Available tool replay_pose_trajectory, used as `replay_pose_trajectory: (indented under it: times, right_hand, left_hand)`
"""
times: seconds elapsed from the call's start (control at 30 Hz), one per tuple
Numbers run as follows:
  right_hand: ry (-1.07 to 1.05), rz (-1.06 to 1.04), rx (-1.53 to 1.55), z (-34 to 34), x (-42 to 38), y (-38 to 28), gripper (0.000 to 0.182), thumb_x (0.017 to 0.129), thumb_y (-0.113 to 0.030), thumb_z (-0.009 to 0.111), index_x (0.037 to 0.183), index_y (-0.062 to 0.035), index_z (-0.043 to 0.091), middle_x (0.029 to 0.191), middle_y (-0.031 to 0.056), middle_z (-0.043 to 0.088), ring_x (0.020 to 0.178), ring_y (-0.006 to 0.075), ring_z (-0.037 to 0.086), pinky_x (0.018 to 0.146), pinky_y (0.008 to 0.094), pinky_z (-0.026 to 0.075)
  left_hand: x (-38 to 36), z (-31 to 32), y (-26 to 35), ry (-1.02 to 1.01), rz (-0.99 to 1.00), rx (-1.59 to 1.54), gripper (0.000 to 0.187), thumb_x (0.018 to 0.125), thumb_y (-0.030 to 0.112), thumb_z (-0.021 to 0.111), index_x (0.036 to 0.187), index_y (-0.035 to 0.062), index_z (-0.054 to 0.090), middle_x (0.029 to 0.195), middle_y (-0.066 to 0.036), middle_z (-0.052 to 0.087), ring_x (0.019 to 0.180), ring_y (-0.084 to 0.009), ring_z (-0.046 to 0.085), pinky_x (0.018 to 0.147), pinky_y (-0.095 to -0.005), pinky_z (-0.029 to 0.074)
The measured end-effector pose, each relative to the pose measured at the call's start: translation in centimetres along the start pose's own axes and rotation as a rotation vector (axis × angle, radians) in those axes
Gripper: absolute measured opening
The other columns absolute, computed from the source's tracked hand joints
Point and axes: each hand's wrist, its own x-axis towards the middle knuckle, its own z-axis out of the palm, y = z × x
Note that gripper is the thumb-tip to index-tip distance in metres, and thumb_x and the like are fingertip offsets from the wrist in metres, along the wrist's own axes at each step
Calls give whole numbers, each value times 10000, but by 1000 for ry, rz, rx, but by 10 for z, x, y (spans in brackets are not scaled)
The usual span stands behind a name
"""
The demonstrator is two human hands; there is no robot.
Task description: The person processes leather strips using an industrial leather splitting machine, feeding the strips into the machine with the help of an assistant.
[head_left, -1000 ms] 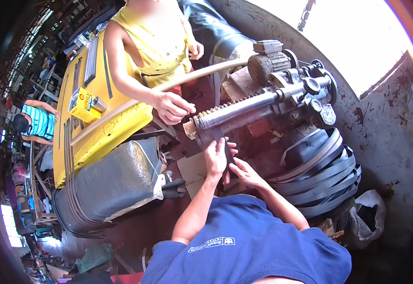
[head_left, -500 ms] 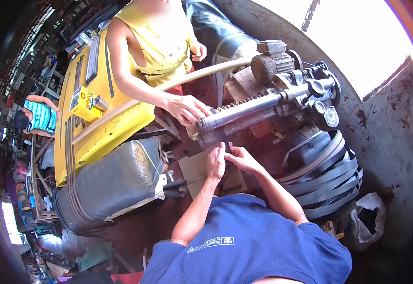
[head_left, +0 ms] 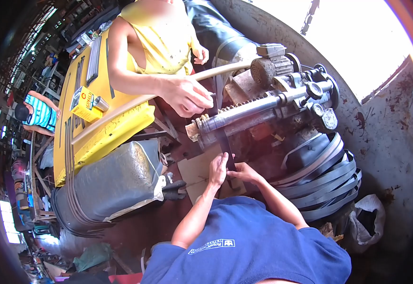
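A dark, flat strip (head_left: 225,145) of rubber-like material runs from the machine's long metal roller (head_left: 244,112) down to my hands. My left hand (head_left: 218,169) is closed on the strip's left side, thumb pointing up. Beside it, my right hand (head_left: 245,173) pinches the strip near its lower end. Across the roller, a co-worker's hand (head_left: 187,96) is above the roller's near end and holds a dark strip end. The machine's motor (head_left: 272,66) sits behind the roller.
Coiled black strips (head_left: 320,182) are stacked at the right, beside a white sack (head_left: 367,220). On the yellow table (head_left: 121,124) stand a yellow can (head_left: 87,104) and several dark strips. A large black roll (head_left: 114,173) lies at the left. Another person (head_left: 40,113) is farther back.
Both my hands have moved down toward my body, exposing more of the strip below the roller. The co-worker's hand has lifted off the roller's end, raising a strip end.
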Motion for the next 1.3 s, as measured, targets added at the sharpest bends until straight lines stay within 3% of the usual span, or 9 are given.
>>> replay_pose_trajectory:
  times: [0.33, 0.43, 0.67, 0.7, 0.73, 0.8, 1.0, 1.2, 1.3]
  right_hand:
    - [31, 34, -140, 5, -19, -44, 231, 870, -222, 671, 964, -11, 663, 832, -18, 659, 772, 39, 564, 682, 235, 458]
    - [-6, 43, -78, 3, -14, -49, 192, 893, -193, 634, 923, -4, 653, 827, -3, 660, 776, 50, 572, 708, 235, 461]
    - [-37, -151, 156, 4, -8, -82, 176, 942, -113, 541, 1006, 27, 625, 874, 58, 673, 818, 127, 618, 801, 281, 487]
    - [-45, -141, 176, 2, -5, -86, 178, 942, -122, 546, 1006, 25, 623, 872, 58, 673, 819, 124, 619, 801, 283, 490]
    - [-53, -130, 197, 2, -4, -96, 181, 941, -131, 551, 1007, 24, 620, 870, 59, 672, 820, 121, 619, 801, 284, 493]
    - [18, 15, 207, 7, -19, -144, 237, 932, -197, 583, 1031, 18, 594, 881, 97, 676, 867, 138, 644, 802, 320, 520]
    - [112, -139, 257, -3, 6, -130, 404, 951, -298, 551, 1161, 48, 552, 1071, 164, 641, 973, 223, 639, 904, 359, 496]
    - [123, 43, 194, -1, -13, -75, 603, 986, -513, 323, 1098, -6, 628, 1014, 82, 660, 963, 157, 589, 885, 301, 442]
    - [98, 11, 222, 12, -30, -36, 708, 981, -572, 209, 1123, -22, 630, 1063, 97, 656, 1017, 181, 580, 913, 320, 427]
  left_hand:
    - [-3, 4, -28, -3, 24, -86, 431, 978, 383, 474, 965, -20, 626, 954, -109, 686, 881, -136, 631, 749, -254, 482]
    - [2, -7, -47, 33, -43, -57, 544, 983, 466, 402, 1136, -27, 570, 1086, -127, 641, 981, -152, 612, 833, -281, 495]
    - [-5, -13, -64, -43, -80, -247, 721, 944, 644, 243, 1186, 48, 568, 1074, -13, 622, 932, -87, 556, 762, -197, 393]
    - [-7, -10, -70, -26, -116, -270, 779, 953, 635, 165, 1240, 25, 557, 1089, -51, 632, 1077, -153, 541, 949, -305, 364]
    - [-10, -4, -68, 9, -83, -277, 784, 953, 636, 158, 1230, 23, 561, 1088, -58, 634, 1073, -155, 544, 958, -308, 360]
    - [-14, 0, -71, -32, -4, -290, 789, 954, 630, 139, 1191, 15, 573, 1086, -82, 639, 1059, -162, 555, 977, -318, 355]
    - [-30, -7, -63, -289, 28, -204, 826, 946, 633, 112, 1184, -27, 549, 1031, -134, 662, 1023, -212, 611, 967, -360, 424]
    - [-34, -11, -52, -213, 114, -117, 627, 992, 511, 264, 1238, -33, 455, 1109, -203, 619, 973, -261, 644, 900, -355, 497]
    - [-43, 5, 21, -183, 88, -359, 596, 993, 502, 283, 1236, -15, 457, 1146, -198, 605, 997, -259, 638, 899, -370, 499]
